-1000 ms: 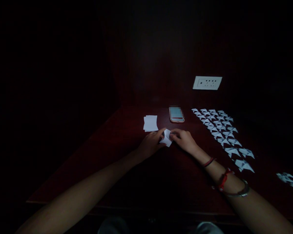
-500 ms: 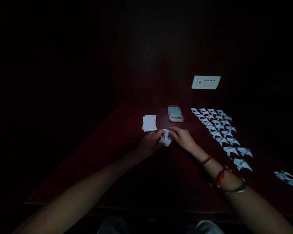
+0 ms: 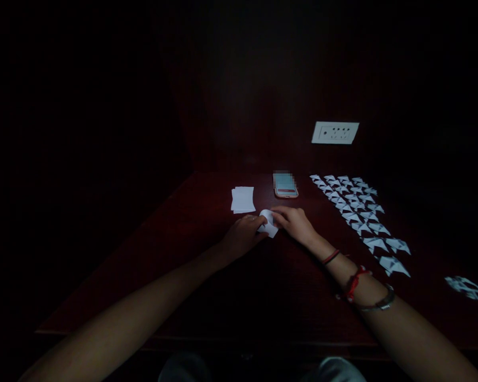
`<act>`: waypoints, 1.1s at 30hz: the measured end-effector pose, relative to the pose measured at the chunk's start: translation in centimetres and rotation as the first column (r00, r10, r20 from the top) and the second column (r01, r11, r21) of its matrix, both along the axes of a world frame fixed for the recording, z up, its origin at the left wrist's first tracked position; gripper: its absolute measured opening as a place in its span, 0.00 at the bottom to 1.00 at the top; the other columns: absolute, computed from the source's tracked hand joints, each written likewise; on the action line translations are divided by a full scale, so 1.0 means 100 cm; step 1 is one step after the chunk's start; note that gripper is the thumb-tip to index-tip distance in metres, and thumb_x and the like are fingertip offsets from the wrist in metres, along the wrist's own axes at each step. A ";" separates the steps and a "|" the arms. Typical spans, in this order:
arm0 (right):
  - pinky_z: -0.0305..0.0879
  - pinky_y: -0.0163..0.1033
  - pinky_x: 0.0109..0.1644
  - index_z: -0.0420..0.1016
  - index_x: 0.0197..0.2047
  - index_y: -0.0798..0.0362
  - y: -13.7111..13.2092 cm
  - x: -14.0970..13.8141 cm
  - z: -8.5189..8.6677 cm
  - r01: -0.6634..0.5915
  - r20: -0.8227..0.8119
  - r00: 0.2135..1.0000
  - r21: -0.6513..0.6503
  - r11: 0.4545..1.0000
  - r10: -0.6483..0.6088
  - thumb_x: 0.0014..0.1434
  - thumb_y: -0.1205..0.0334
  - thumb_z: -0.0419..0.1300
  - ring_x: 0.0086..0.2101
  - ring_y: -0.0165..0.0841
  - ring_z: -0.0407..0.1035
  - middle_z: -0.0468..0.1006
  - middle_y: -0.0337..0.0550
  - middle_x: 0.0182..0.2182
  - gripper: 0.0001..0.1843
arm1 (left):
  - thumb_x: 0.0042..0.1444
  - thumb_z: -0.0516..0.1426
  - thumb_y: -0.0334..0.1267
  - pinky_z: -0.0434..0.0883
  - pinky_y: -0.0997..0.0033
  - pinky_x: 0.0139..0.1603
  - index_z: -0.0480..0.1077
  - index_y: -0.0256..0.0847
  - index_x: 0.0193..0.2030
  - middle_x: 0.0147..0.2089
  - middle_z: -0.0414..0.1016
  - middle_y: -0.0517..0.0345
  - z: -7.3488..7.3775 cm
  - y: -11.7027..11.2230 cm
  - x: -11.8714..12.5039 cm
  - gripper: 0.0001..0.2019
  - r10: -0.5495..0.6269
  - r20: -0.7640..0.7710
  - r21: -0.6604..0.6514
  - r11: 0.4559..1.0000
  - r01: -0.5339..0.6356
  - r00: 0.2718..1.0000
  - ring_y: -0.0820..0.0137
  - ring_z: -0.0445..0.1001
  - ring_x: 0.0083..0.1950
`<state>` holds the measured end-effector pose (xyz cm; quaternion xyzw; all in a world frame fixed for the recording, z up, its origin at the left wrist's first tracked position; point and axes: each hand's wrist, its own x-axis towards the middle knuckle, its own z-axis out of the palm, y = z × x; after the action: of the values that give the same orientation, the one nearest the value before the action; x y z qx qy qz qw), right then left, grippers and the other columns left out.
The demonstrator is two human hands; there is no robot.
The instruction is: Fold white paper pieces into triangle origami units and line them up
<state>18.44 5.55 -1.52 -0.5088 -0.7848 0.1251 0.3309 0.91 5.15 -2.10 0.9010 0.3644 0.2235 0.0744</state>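
A small white sheet of paper (image 3: 269,229) is between my two hands over the dark red table (image 3: 207,276), its far edge curled up. My left hand (image 3: 244,233) grips the paper's left side between thumb and fingers. On the opposite side, my right hand (image 3: 295,223) has its fingers closed on the upper right edge. Parts of the sheet lie hidden behind my fingers. Just beyond my left hand rests a small stack of white square papers (image 3: 242,199).
A phone (image 3: 286,184) with a lit screen lies near the wall. To the right, several folded white paper shapes (image 3: 352,204) stand in rows. Farther right is a separate folded paper cluster (image 3: 467,287). A socket panel (image 3: 335,132) is on the wall.
The paper's far edge has curled over into a rounded shape. My right hand's fingers have shifted slightly to the left along it. The view has moved a little.
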 end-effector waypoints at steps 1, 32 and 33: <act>0.62 0.32 0.37 0.69 0.42 0.50 0.000 0.000 0.000 0.001 0.007 1.000 0.005 1.000 -0.001 0.55 0.62 0.48 0.31 0.29 0.69 0.75 0.40 0.33 0.14 | 0.51 0.53 0.36 0.61 0.67 0.41 0.61 0.41 0.39 0.38 0.66 0.57 0.000 0.000 0.000 0.08 -0.002 -0.008 0.006 1.000 0.002 1.000 0.68 0.64 0.40; 0.60 0.29 0.30 0.75 0.28 0.53 -0.001 0.001 -0.004 -0.050 -0.041 0.998 -0.098 0.994 0.046 0.46 0.69 0.55 0.26 0.26 0.68 0.75 0.37 0.24 0.08 | 0.56 0.44 0.43 0.61 0.74 0.29 0.59 0.41 0.33 0.28 0.66 0.62 0.005 0.003 0.001 0.09 0.199 0.263 -0.147 0.975 -0.164 0.944 0.74 0.65 0.29; 0.59 0.29 0.29 0.75 0.28 0.53 -0.002 0.000 -0.003 -0.047 -0.030 0.999 -0.093 0.995 0.044 0.45 0.69 0.55 0.26 0.26 0.68 0.75 0.37 0.24 0.08 | 0.56 0.44 0.44 0.61 0.75 0.28 0.59 0.41 0.34 0.28 0.67 0.63 0.005 0.004 0.001 0.10 0.221 0.270 -0.193 0.966 -0.172 0.937 0.74 0.66 0.29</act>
<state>18.47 5.38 -1.86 -0.5039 -0.7848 0.1763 0.3146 1.01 5.60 -1.64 0.8080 0.4554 0.3280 0.1791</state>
